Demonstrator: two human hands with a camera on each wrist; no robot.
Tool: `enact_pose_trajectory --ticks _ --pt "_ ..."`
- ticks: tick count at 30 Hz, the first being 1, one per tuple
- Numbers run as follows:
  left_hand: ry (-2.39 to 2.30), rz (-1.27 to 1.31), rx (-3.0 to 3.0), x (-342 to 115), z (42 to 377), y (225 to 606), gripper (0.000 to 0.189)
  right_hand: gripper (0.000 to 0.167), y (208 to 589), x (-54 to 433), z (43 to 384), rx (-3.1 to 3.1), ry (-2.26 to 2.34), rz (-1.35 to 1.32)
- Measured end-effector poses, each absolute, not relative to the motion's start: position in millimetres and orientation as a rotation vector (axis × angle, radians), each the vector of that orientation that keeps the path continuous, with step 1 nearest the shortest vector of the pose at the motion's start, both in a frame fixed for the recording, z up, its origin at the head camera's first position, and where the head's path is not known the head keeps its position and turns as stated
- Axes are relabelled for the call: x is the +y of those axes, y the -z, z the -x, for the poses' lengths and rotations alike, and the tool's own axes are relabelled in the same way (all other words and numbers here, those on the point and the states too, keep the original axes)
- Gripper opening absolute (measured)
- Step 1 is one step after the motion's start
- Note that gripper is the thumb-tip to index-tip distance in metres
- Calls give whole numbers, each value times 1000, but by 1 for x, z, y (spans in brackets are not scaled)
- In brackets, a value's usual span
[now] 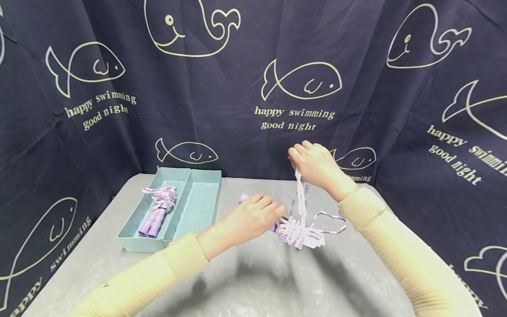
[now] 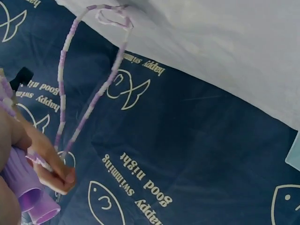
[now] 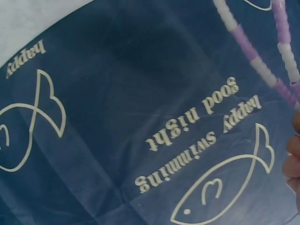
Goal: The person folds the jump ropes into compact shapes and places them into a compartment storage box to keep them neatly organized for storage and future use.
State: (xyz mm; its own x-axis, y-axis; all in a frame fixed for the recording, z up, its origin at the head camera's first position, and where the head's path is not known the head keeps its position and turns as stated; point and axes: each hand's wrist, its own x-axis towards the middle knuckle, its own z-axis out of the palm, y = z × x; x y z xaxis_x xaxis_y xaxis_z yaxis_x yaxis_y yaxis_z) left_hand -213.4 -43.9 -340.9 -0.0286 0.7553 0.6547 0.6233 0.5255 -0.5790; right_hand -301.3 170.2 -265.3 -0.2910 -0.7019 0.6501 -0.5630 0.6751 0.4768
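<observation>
A beaded jump rope (image 1: 295, 233) in purple and white is held above the grey table, its cord bunched in coils. My left hand (image 1: 253, 220) grips it by its purple handles (image 2: 28, 197), which show beneath the palm in the left wrist view. Higher and to the right, my right hand (image 1: 317, 165) pinches strands of the beaded cord (image 3: 253, 56), drawn up from the bundle. One loose loop (image 1: 330, 223) hangs out to the right of the coils. A dark tie seems to sit near the handles, partly hidden by the left hand.
At the left of the table (image 1: 245, 286) stands a teal two-compartment tray (image 1: 217, 189). Its left compartment holds another bundled purple jump rope (image 1: 161, 204). A dark blue curtain (image 1: 245, 105) with fish and whale drawings surrounds the table's back and sides.
</observation>
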Motion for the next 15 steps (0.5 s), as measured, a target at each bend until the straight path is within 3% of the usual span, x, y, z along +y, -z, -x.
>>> enact_pose_trajectory --ticks 7,15 --pt "-164 1191 -1576 -43 213 335 25 18 276 171 309 -2017 184 -988" --pt "-92 1203 -1517 -44 209 325 14 15 287 171 315 -2030 167 -1015"
